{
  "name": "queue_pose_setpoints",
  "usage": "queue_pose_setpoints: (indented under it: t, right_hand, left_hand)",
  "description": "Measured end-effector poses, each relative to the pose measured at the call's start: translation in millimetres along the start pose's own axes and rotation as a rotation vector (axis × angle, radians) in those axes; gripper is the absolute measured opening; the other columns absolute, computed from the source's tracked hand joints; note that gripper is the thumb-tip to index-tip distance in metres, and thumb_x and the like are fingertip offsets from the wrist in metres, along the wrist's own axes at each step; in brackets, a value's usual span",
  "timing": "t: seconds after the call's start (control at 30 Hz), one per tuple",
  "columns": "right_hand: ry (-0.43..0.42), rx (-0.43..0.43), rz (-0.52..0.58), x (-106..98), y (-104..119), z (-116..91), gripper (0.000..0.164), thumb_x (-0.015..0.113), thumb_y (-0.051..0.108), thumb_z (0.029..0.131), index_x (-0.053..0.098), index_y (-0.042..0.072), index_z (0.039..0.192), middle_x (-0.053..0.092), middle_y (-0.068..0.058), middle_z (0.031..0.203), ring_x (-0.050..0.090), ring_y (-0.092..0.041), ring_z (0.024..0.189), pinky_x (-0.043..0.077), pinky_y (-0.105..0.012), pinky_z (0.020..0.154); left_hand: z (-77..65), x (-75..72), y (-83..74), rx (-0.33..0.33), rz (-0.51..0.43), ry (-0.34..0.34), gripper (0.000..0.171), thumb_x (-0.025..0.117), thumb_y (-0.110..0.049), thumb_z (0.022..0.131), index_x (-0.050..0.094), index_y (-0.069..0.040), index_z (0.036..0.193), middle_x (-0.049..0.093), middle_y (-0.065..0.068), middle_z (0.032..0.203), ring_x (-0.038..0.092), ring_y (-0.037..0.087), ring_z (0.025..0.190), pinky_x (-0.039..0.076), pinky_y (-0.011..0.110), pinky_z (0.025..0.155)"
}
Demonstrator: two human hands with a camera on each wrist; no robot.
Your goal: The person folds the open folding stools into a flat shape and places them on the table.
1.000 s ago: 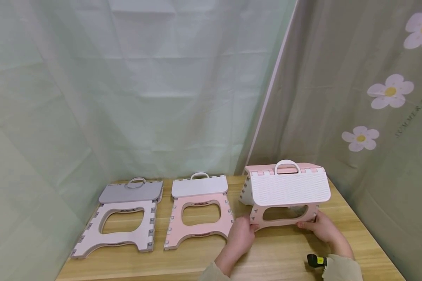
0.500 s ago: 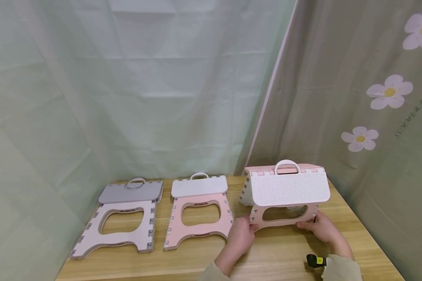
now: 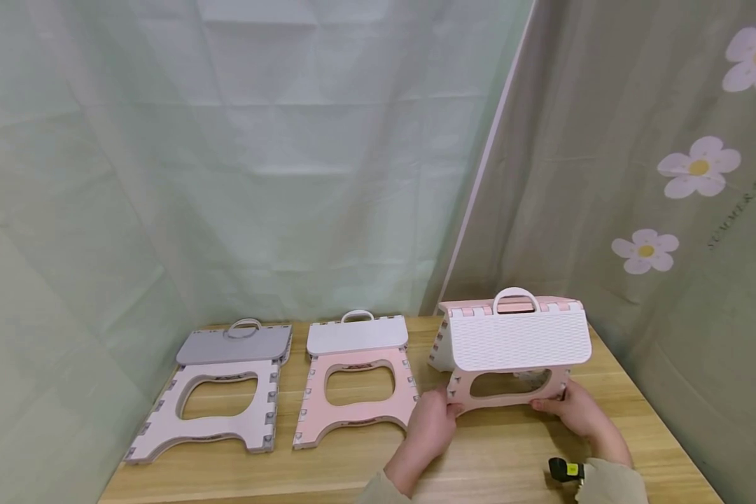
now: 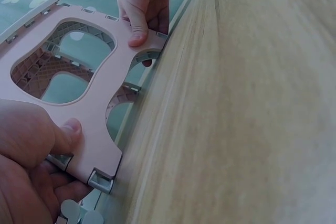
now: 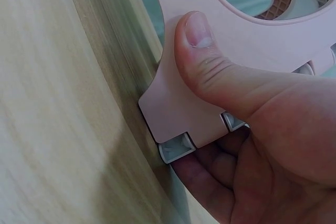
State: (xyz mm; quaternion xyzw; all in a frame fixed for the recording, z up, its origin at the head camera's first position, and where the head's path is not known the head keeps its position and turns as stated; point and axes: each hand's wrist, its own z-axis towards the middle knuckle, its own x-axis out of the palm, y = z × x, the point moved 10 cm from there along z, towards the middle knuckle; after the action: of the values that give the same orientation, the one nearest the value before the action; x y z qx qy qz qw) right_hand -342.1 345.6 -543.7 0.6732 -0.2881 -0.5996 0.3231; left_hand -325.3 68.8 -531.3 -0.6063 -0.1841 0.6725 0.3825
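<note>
A pink and white folding stool (image 3: 518,341) stands at the right of the table, its seat bent up into a ridge under a white loop handle (image 3: 515,292). My left hand (image 3: 430,425) grips the left leg of its near pink panel (image 4: 100,124), thumb on the front face and fingers behind. At the other leg, my right hand (image 3: 581,411) pinches the panel the same way, thumb flat on the pink face in the right wrist view (image 5: 231,82). Both lower corners are at the tabletop. The stool's far side is mostly hidden in the head view.
A folded pink stool with a white top (image 3: 357,334) lies left of my left hand. Farther left lies a folded white and grey stool (image 3: 234,345). The wooden table (image 3: 479,469) meets curtains (image 3: 327,175) behind and at both sides. A black strap end (image 3: 565,469) hangs at the right sleeve.
</note>
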Motion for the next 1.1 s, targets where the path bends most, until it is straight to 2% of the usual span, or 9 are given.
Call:
queue_pose_setpoints:
  t: [0.3, 0.87, 1.1]
  right_hand:
    - [0.002, -0.002, 0.003, 0.3, -0.4, 1.2, 0.056, 0.087, 0.020, 0.092, 0.061, -0.006, 0.135, 0.064, -0.025, 0.137, 0.055, -0.032, 0.121, 0.044, -0.051, 0.103]
    - [-0.004, 0.006, -0.005, -0.1, 1.2, 1.1, 0.058, 0.087, 0.021, 0.092, 0.060, -0.006, 0.136, 0.063, -0.026, 0.136, 0.055, -0.036, 0.122, 0.043, -0.057, 0.105]
    - [-0.019, 0.006, -0.019, -1.0, 0.1, 1.0, 0.056, 0.088, 0.021, 0.091, 0.062, -0.006, 0.132, 0.067, -0.023, 0.131, 0.057, -0.031, 0.116, 0.045, -0.051, 0.100]
  left_hand:
    - [-0.6, -1.5, -1.2, 0.011, 0.014, -0.016, 0.016, 0.080, -0.017, 0.096, 0.070, -0.005, 0.102, 0.075, 0.009, 0.088, 0.068, 0.016, 0.078, 0.055, 0.038, 0.067]
    - [-0.1, 0.6, 1.0, -0.002, -0.019, 0.009, 0.016, 0.078, -0.018, 0.097, 0.071, -0.007, 0.106, 0.076, 0.008, 0.093, 0.067, 0.013, 0.079, 0.055, 0.039, 0.070]
    - [0.2, 0.9, 1.4, 0.009, -0.024, 0.000, 0.015, 0.078, -0.016, 0.097, 0.071, -0.006, 0.105, 0.076, 0.009, 0.092, 0.066, 0.013, 0.078, 0.055, 0.039, 0.069]
